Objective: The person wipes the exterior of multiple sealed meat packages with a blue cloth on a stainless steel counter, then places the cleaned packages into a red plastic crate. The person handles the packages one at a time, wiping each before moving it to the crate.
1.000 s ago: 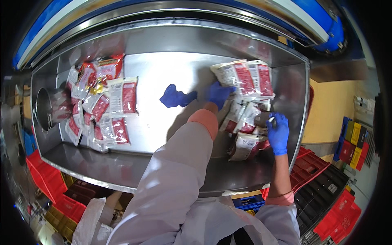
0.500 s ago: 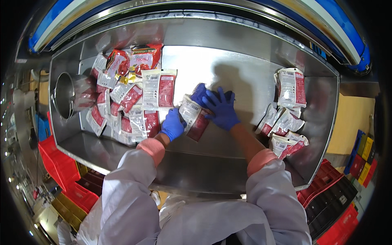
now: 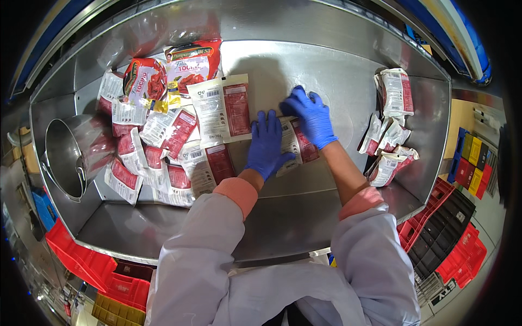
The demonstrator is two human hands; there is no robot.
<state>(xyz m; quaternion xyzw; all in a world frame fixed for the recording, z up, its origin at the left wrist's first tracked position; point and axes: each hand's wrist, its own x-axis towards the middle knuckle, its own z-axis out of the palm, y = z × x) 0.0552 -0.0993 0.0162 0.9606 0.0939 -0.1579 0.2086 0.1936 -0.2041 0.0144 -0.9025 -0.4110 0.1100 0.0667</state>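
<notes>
A food packet [image 3: 304, 145] with a white and dark red back lies tilted on the steel tray floor, between my gloved hands. My left hand [image 3: 265, 144] rests flat along its left side, fingers stretched out and thumb across its lower part. At its upper edge, my right hand [image 3: 311, 117] is curled over a bunched dark blue cloth [image 3: 288, 107], mostly hidden by the fingers. Just left of my left hand is a larger-looking white and red packet [image 3: 213, 111], lying on the edge of a heap of similar packets [image 3: 176, 130].
The steel tray [image 3: 326, 217] has raised walls all round. A metal bucket [image 3: 62, 157] lies tipped at its left end. Several packets [image 3: 392, 127] are grouped at the right end. Red crates [image 3: 81, 255] stand below left, black and red crates [image 3: 440, 239] below right.
My left hand has gone from pinching the packet's lower left edge to lying flat beside its upper part. My right hand has moved slightly up and right, its spread fingers now curled on the cloth.
</notes>
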